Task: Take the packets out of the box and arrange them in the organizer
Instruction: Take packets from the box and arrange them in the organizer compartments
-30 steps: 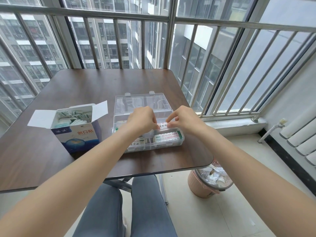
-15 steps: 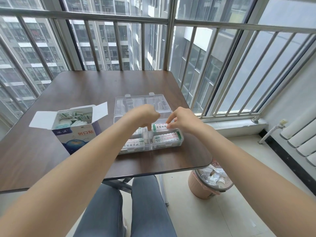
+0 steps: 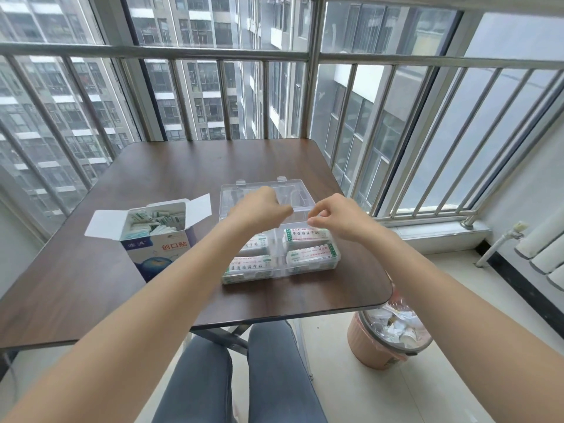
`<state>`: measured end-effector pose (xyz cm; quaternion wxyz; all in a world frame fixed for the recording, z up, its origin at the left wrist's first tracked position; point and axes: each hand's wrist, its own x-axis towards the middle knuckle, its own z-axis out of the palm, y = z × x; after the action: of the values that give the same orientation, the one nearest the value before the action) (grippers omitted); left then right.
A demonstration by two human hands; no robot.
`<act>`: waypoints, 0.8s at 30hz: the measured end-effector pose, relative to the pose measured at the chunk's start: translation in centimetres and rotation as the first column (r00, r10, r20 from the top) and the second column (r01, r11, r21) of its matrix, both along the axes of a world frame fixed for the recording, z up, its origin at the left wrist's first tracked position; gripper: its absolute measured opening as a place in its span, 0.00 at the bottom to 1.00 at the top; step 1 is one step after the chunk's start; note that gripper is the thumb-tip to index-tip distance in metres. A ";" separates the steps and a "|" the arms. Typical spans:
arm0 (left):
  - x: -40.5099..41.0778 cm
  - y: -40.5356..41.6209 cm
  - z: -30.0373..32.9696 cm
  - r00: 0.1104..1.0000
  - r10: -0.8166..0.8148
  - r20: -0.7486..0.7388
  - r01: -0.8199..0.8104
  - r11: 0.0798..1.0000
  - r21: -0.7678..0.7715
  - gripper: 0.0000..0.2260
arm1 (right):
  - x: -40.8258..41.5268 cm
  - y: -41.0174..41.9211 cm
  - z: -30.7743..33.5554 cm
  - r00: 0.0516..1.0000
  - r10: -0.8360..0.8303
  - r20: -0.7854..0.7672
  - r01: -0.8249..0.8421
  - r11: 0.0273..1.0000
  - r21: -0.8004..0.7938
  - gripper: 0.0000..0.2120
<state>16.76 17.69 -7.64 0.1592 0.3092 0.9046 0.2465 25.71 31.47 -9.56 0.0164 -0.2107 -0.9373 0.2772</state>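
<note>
Table [image 3: 122,270], dark brown. Box [image 3: 158,239] at 9 o'clock of organizer [image 3: 305,267], flaps open for reach, many packets [image 3: 155,222] left inside. Organizer lid back; four compartments hold packet [image 3: 308,235] stacks, likely sorted flat. Left hand [image 3: 259,209] and right hand [image 3: 338,218] hover at its 12 o'clock edge, fingers curled; contents: cannot tell.

Clear glossy plastic organizer [image 3: 300,267]; printed cardboard box [image 3: 158,251] with matt white flaps; dark wood-look table [image 3: 91,270] — smooth, faintly sheened — beside brushed-metal railing [image 3: 213,53].
</note>
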 end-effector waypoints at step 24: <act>-7.1 -20.0 0.5 0.942 -0.091 -0.323 0.050 0.990 -0.133 0.34 | -7.9 -17.5 3.4 0.903 0.408 -0.136 -0.362 0.891 0.273 0.06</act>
<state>9.70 -2.29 -7.16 0.0339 0.3679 0.9202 0.1296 17.83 14.01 -6.15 0.0757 0.0110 -0.9811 0.1777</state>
